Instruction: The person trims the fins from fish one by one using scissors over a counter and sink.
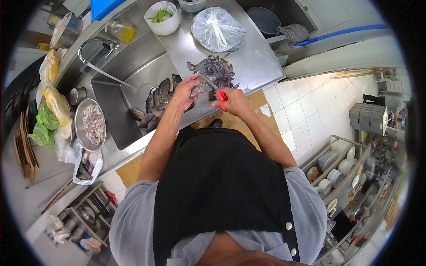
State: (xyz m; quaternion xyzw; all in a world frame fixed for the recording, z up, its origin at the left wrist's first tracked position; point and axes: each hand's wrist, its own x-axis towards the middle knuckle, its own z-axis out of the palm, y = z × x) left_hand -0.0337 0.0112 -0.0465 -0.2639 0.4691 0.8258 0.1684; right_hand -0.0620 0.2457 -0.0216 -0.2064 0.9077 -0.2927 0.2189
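In my left hand (183,94) is a greyish fish (199,88), gripped over the front edge of the steel counter. My right hand (236,102) is closed round the red handles of a pair of scissors (222,100). The scissor blades reach up and left along the fish; whether they are apart is too small to tell. Just beyond the hands lies a heap of dark fish trimmings (218,70). Several dark whole fish (160,95) lie in the steel sink (116,116) to the left, partly hidden by my left forearm.
A curved faucet (95,41) stands behind the sink. On the counter are a tied plastic bag (218,30) and a white tub (162,21) with greens. Left of the sink sit a bowl (78,128) of small pale pieces and an open bag (88,170). Dish shelves (337,170) stand right.
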